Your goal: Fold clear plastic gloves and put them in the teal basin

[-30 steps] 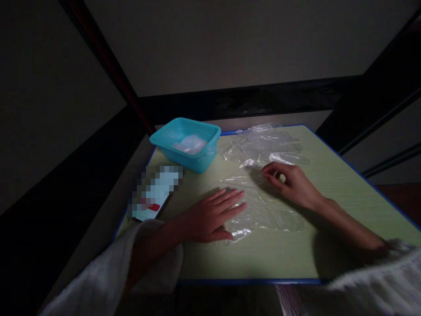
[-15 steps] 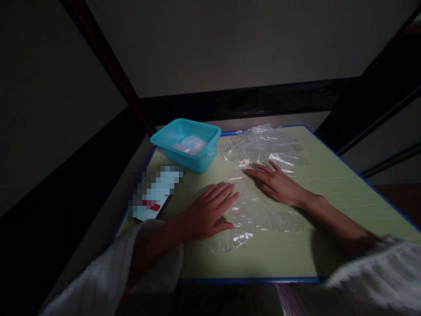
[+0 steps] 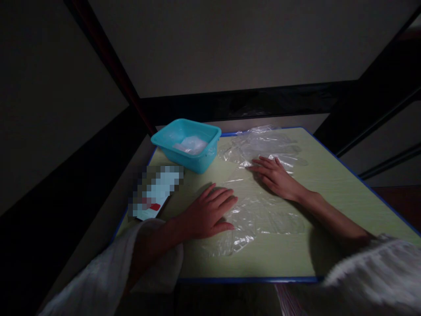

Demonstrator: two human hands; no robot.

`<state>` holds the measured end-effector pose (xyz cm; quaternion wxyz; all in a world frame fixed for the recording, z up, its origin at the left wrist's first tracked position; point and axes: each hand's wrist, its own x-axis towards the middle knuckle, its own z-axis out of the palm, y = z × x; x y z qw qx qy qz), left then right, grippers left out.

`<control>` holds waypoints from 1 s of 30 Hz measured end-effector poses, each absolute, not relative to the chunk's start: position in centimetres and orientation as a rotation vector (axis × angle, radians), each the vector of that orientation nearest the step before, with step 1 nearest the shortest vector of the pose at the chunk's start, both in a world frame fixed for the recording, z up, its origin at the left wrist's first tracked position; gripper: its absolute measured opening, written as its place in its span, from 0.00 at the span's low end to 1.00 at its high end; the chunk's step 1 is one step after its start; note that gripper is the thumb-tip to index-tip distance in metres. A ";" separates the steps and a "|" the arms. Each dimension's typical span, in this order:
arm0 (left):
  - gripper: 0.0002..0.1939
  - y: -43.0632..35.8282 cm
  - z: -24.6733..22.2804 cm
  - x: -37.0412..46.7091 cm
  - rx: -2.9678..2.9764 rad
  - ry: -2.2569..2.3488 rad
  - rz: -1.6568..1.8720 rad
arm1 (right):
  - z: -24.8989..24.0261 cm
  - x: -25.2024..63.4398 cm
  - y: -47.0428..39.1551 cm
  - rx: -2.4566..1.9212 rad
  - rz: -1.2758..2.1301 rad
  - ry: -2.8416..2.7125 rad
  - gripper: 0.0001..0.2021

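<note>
A thin, clear disposable plastic glove (image 3: 245, 219) lies spread on the table between my hands, its edges hard to make out. My left hand (image 3: 212, 213) rests palm down at its left side with the fingers stretched out. On its far right part lies my right hand (image 3: 274, 175), also palm down, fingers extended. Just beyond the right hand is a flat layer of more clear plastic gloves (image 3: 263, 142), with finger shapes showing at its right side. Neither hand grasps anything.
A turquoise plastic basin (image 3: 197, 163) at the back left holds crumpled clear plastic (image 3: 192, 144). Before it lies a phone-like flat device (image 3: 158, 193), its screen partly blurred out. The pale table (image 3: 335, 193) has a blue edge, with a wall behind.
My right hand has shifted slightly away from me and to the right over the plastic, its fingers closer together. My left hand has barely moved.
</note>
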<state>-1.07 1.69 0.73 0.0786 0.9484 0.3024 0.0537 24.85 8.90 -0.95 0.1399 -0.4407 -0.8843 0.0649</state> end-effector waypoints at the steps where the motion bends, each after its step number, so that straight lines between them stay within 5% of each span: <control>1: 0.31 1.7 0.8 -1.0 2.839 0.914 0.171 | -1.0 24.8 9.0 -1.281 0.193 -2.567 0.21; 14: 0.26 2.0 0.2 -1.3 2.812 0.991 0.201 | -0.9 24.3 9.2 -1.168 0.326 -2.484 0.23; 23: 0.21 2.2 0.0 -1.5 2.819 1.005 0.284 | -0.2 23.7 9.0 -0.879 0.636 -1.896 0.05; 30: 0.17 2.3 0.2 -1.3 2.789 1.048 0.365 | 0.5 23.7 8.1 -0.813 0.920 -1.985 0.07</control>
